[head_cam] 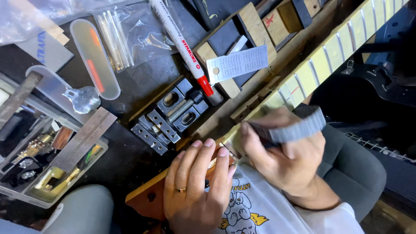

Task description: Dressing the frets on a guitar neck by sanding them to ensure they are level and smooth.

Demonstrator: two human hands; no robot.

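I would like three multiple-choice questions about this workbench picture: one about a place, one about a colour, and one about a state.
1. Where does the left hand rest?
A. on the guitar neck
B. on the steel ruler
C. on the small vise

2. What colour is the marker's cap?
A. blue
B. red
C. green

3. What is the state of the right hand?
A. open and empty
B. flat on the bench
C. closed around a grey ridged block

Answers:
1 A, its fingers lie on the guitar neck near the lower frets.
2 B, the cap end is red.
3 C, its fingers wrap the grey ridged block.
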